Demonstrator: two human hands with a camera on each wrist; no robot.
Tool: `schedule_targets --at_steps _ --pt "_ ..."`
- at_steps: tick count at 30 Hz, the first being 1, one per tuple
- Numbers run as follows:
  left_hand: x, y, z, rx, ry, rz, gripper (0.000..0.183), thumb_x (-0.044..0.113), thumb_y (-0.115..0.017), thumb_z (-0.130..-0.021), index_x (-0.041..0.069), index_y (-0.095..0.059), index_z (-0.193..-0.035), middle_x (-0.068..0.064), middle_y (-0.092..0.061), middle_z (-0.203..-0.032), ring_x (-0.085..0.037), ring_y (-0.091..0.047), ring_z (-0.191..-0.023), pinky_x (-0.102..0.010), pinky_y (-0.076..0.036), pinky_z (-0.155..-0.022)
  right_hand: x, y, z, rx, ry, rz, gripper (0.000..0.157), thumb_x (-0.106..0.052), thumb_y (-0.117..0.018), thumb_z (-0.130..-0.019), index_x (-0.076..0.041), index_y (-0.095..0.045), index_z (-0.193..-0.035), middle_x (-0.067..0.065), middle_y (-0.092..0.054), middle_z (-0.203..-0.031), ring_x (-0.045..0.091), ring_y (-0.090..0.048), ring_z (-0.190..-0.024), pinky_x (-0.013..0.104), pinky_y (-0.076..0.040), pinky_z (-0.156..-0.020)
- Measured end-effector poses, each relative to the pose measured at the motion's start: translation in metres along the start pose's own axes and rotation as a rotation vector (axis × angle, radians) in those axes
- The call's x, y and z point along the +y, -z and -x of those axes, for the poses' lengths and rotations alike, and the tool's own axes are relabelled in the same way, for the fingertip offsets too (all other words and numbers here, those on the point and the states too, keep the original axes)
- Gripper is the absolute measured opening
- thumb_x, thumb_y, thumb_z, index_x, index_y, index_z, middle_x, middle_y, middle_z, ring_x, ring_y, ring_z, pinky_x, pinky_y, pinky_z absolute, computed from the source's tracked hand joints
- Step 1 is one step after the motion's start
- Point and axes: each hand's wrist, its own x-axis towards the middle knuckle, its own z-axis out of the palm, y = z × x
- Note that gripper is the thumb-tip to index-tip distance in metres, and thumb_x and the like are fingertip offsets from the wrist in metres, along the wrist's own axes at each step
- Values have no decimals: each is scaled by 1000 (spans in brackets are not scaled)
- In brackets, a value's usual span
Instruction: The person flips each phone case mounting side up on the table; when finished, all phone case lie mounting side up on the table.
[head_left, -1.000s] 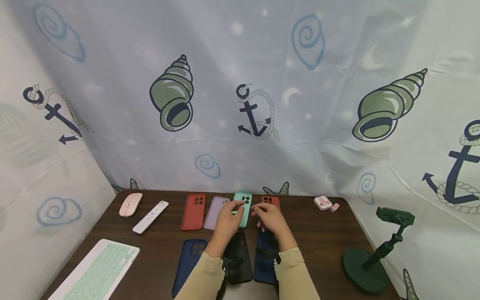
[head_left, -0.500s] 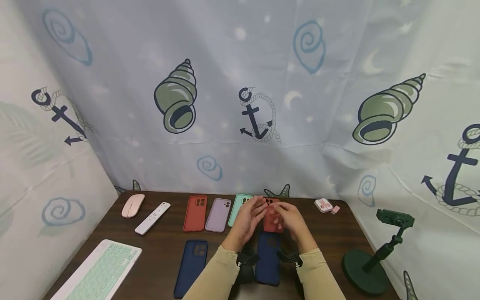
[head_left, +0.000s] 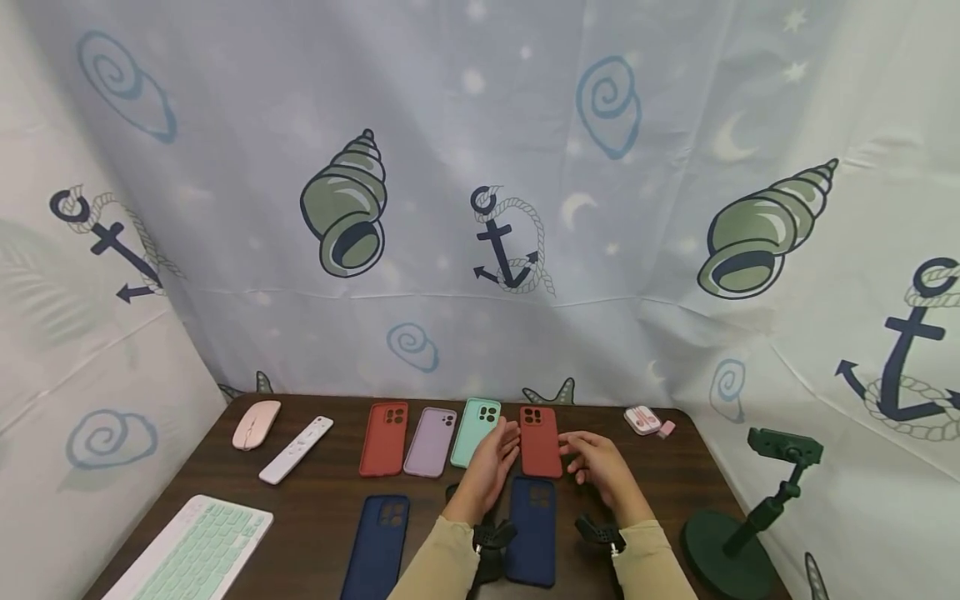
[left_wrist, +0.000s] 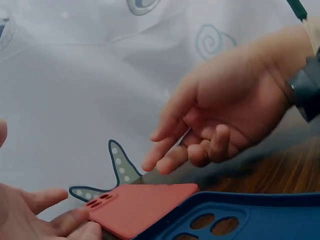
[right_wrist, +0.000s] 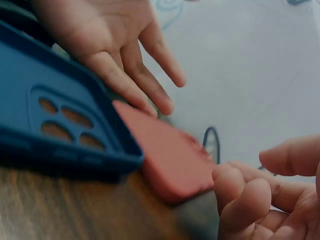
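A red phone case (head_left: pixel 540 442) lies back up between my two hands, its camera cutouts toward the curtain. My left hand (head_left: pixel 491 462) stands along its left side with fingers extended, partly over the corner of a teal phone case (head_left: pixel 472 437). To the right, the fingers of my right hand (head_left: pixel 600 467) bend loosely at the case's edge, nothing held in them. Nearer me is a blue phone case (head_left: pixel 531 533), which the right wrist view shows as a hollow shell with raised rims. My left forearm hides most of a black one.
Left of the teal case are a lilac case (head_left: pixel 430 442) and another red case (head_left: pixel 384 439), with a second blue case (head_left: pixel 377 546) in front. Mouse (head_left: pixel 257 425), remote (head_left: pixel 296 450) and keyboard (head_left: pixel 198 546) sit left; an earbud case (head_left: pixel 642 420) and green stand (head_left: pixel 735 542) sit right.
Both hands have moved right and spread apart. The teal case and the right-hand red case, partly covered before, now show more fully. The cases keep their order on the table.
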Motion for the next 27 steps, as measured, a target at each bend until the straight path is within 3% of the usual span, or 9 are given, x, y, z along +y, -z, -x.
schedule_targets --at_steps 7,16,27 --pt "-11 6 0 -13 34 -87 81 56 -40 -106 0 -18 -160 -21 -19 -167 -37 -15 -157 -51 -18 -126 17 -12 -4 82 32 77 36 -21 -58 -104 -3 -63 -134 21 -64 -120 21 -65 -69 29 -51 -50" --pt "-15 -3 -5 3 1 -184 64 36 -46 -109 -5 -27 -155 -25 -27 -163 -38 -24 -154 -51 -22 -125 20 -13 -8 139 56 165 33 -23 -59 -103 -10 -65 -132 16 -68 -122 20 -63 -63 29 -46 -46" --pt "-15 -11 -3 55 8 -419 62 42 -49 -107 4 -38 -154 -19 -40 -158 -38 -35 -149 -56 -29 -120 21 -12 -10 169 76 149 30 -23 -61 -101 -15 -68 -129 13 -67 -115 20 -59 -59 28 -40 -42"
